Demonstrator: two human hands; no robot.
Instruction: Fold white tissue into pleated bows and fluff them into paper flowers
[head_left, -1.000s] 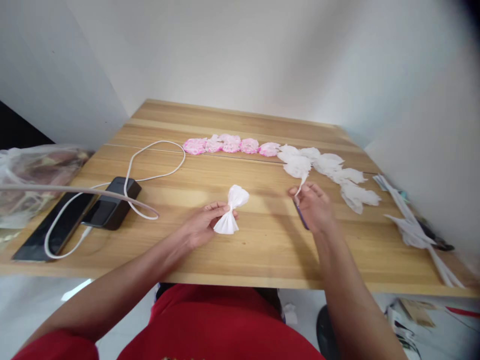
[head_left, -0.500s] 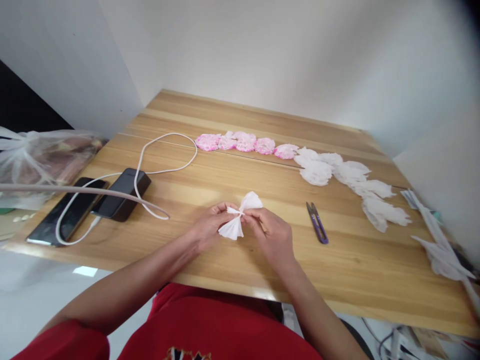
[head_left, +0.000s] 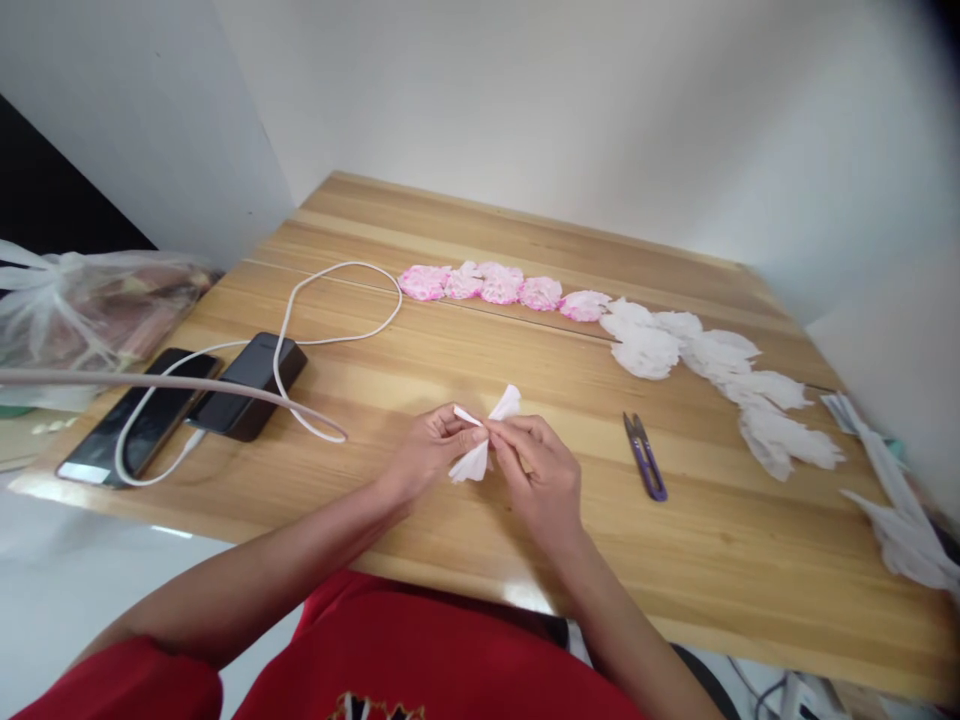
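White tissue-like bow (head_left: 471,464) is clamped at its middle by the fingertips of left hand (head_left: 433,446) and right hand (head_left: 541,470), above the wooden table (head_left: 360,400). One second ago the right hand was apart; now both hands meet, so the work seems to be at this narrow waist. Farther lie thread snips (head_left: 646,465), then white blossoms (head_left: 646,354) and pink-edged blossoms (head_left: 501,285).

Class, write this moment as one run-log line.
left grip: white gathered piece; right grip: same piece, at its middle; purple snips: on table, untouched
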